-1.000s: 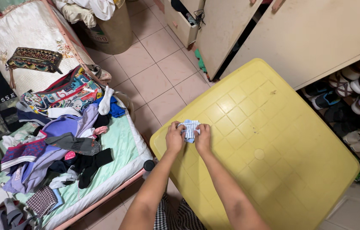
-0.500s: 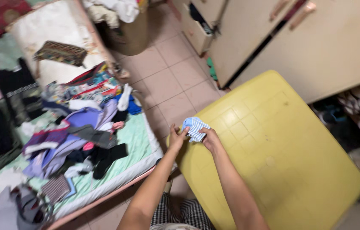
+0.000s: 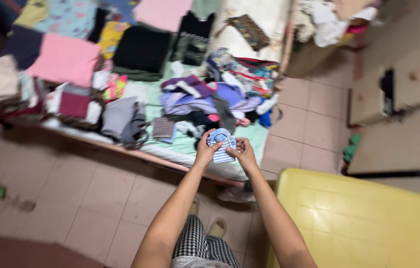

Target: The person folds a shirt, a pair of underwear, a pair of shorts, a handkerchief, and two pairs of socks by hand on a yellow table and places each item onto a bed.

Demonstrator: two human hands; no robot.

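Together left hand [image 3: 205, 151], right hand [image 3: 242, 153] – fingers closed, pinching striped cloth [image 3: 220, 147].

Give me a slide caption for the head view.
Both hands hold a folded blue-striped cloth above a clothes-strewn bed.

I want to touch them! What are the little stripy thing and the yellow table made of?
The blue-and-white striped garment looks like soft knit cloth: it bunches and folds between both hands. The yellow table looks like moulded plastic, smooth and slightly shiny, with a pressed grid of squares.
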